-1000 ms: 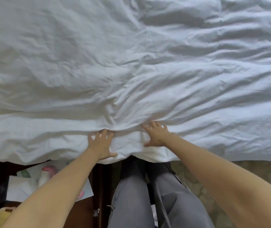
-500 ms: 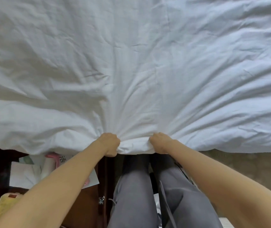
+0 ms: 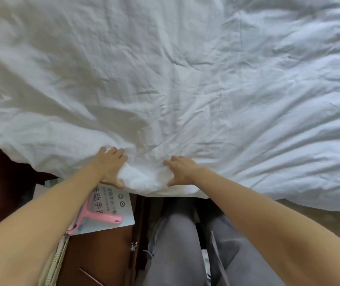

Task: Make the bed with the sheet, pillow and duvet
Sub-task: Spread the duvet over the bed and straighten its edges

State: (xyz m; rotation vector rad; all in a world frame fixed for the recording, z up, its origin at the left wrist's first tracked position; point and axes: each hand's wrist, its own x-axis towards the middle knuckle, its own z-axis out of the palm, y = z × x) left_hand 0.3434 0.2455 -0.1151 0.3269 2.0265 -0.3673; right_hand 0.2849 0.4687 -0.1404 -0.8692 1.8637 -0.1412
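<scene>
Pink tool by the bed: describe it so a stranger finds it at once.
Start at the white duvet covering the bed, then drop below its near edge to the dark wooden cabinet at lower left. On a white printed sheet there lies the pink tool, T-shaped and the only pink thing nearby.
</scene>
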